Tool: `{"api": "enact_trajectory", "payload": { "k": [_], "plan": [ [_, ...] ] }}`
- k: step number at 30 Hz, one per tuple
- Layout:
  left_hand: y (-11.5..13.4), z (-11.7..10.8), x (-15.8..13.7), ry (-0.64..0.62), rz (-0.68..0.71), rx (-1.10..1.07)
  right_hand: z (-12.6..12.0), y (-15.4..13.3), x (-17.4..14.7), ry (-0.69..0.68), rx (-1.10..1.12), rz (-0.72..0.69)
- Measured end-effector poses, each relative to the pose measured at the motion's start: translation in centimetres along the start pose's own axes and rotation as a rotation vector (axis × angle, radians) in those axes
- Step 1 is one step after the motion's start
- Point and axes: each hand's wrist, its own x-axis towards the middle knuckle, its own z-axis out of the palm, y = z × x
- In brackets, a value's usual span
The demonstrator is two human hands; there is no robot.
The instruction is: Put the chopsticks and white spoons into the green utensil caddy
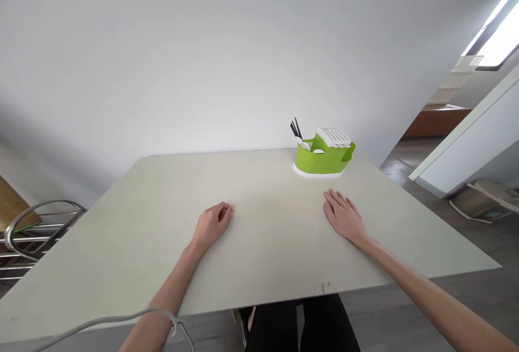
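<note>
My left hand [212, 223] rests on its side on the pale table [259, 260], its fingers curled into a loose fist with nothing visible in them. Flat on the tabletop, palm down, lies my right hand [344, 216], its fingers stretched out. Just beyond those fingertips stands a green utensil holder [320, 161] with a white base, apart from the hand. Black chopsticks [297, 128] and white utensils [302, 144] stick up from its left compartment. A slotted white cover [334, 137] sits over its right part.
A grey cable [109, 319] crosses over my left forearm at the lower left. Metal rack bars [44, 227] stand beside the table's left edge. A white wall [227, 71] rises behind the table. On the floor at right is a box-like container [482, 200].
</note>
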Motion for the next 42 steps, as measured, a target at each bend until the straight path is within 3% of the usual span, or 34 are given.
{"api": "enact_trajectory", "payload": {
  "k": [11,31,35,42],
  "plan": [
    [0.0,0.0,0.0,-0.001,0.009,0.002,-0.1,0.9,1.4,-0.004,0.052,-0.008],
    [0.0,0.1,0.2,-0.019,-0.033,0.023,-2.4,5.9,13.1,0.123,0.030,0.103],
    [0.0,0.2,0.3,-0.019,-0.029,0.036,-1.8,5.9,13.4,0.115,0.016,0.091],
    [0.2,0.4,0.4,-0.024,-0.001,0.080,-1.6,4.2,10.9,0.199,-0.018,-0.002]
  ]
}}
